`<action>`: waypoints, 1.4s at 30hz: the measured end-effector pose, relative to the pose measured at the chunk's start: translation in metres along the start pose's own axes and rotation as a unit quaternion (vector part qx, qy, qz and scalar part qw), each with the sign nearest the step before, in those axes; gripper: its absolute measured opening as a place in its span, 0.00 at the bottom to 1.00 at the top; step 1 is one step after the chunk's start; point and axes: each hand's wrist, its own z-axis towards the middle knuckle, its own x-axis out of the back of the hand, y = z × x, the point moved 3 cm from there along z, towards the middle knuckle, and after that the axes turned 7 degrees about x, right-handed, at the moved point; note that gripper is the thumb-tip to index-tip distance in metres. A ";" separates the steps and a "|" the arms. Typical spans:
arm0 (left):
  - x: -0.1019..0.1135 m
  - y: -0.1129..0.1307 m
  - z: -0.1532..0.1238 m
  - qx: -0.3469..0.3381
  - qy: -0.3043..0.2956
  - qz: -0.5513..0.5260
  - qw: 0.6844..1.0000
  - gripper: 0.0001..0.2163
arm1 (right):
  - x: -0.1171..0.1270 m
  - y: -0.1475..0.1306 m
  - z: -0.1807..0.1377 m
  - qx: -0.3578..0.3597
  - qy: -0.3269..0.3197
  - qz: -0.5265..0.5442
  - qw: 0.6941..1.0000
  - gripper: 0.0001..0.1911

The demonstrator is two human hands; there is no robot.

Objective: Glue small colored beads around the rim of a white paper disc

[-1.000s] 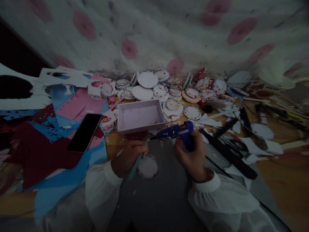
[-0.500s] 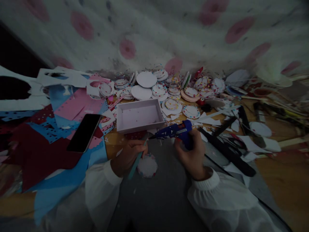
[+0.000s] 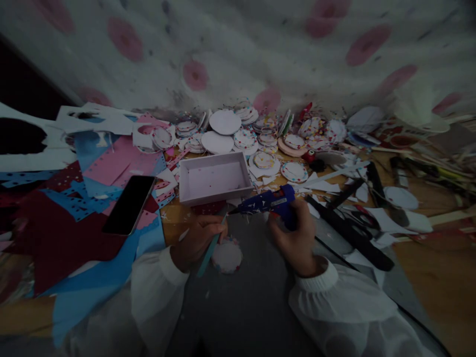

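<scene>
My right hand (image 3: pixel 293 238) is wrapped round the handle of a blue glue gun (image 3: pixel 269 202), whose nozzle points left towards my left hand. My left hand (image 3: pixel 197 238) is closed on a thin teal stick (image 3: pixel 208 252) that slants down to the left. The stick's upper tip meets the gun's nozzle. Just below my left hand a white round disc with a dotted edge (image 3: pixel 226 256) lies on the grey mat (image 3: pixel 256 292).
An empty white shallow box (image 3: pixel 214 179) sits behind the hands. Several decorated discs (image 3: pixel 256 136) pile up by the wall. A black phone (image 3: pixel 130 203) rests on pink, blue and red paper sheets at left. Black strips (image 3: pixel 353 238) and paper scraps lie at right.
Both hands and the glue gun have held almost still; only the camera view has shifted very slightly.
</scene>
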 end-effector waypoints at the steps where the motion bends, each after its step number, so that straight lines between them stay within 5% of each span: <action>1: 0.000 0.000 0.000 0.001 0.001 -0.002 1.000 0.15 | 0.000 0.000 0.000 -0.003 -0.001 -0.002 1.000 0.14; 42: 0.000 -0.002 0.000 0.012 -0.014 -0.025 1.000 0.13 | 0.002 0.000 0.001 0.018 -0.002 -0.034 0.999 0.12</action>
